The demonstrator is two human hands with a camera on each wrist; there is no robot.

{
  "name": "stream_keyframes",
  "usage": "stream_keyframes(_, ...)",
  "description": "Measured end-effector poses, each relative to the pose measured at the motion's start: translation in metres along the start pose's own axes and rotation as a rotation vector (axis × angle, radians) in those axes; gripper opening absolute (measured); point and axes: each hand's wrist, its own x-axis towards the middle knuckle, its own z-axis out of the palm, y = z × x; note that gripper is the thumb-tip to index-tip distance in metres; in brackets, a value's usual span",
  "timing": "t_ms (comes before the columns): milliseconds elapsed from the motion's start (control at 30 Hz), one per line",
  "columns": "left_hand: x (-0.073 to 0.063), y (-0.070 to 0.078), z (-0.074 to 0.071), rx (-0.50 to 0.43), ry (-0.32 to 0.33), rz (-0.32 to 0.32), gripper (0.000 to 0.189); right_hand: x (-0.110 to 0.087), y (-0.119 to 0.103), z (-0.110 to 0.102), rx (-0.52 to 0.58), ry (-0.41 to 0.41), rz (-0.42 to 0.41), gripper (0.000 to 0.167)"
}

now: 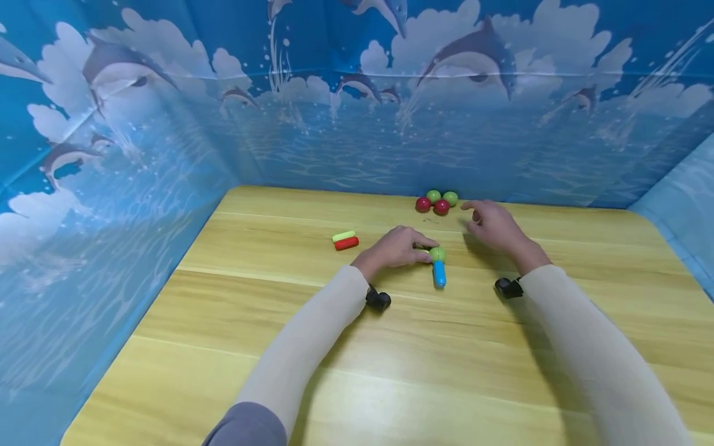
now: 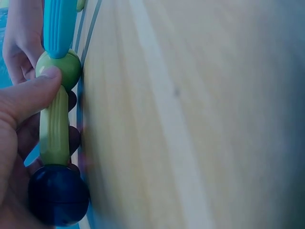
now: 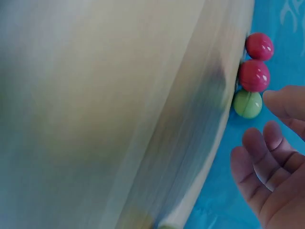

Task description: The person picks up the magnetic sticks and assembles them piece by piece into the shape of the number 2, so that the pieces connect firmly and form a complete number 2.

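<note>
My left hand (image 1: 398,246) grips a joined toy piece just above the table. In the left wrist view, a green ball (image 2: 71,69) links a blue rod (image 2: 59,26) to a light green rod (image 2: 55,129), and a dark blue ball (image 2: 58,196) caps the other end. The thumb presses on the green ball. My right hand (image 1: 496,229) hovers with relaxed, parted fingers and nothing in them. It is just right of two red balls (image 1: 423,204) and two green balls (image 1: 450,198) grouped near the table's back edge.
A yellow-green rod (image 1: 343,236) and a red rod (image 1: 347,244) lie side by side left of my left hand. A dolphin-patterned curtain (image 1: 334,148) borders the wood-grain table (image 1: 390,371) at the back and sides.
</note>
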Motion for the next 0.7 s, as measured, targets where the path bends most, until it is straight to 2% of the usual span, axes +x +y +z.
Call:
stream_keyframes(333,0.001,-0.003,-0.001,0.007,0.0,0.018,0.038,0.026,-0.003,0.008,-0.067,-0.012,0.007,0.046)
stream_keyframes(600,0.002,-0.003,-0.002,0.023,-0.011,0.004,0.038,0.036,-0.014,0.007,-0.095,-0.101,-0.009,0.055)
stream_keyframes(700,0.002,-0.004,-0.001,0.022,-0.015,0.011,0.038,0.039,-0.016,0.008,-0.098,-0.115,0.009,0.053)
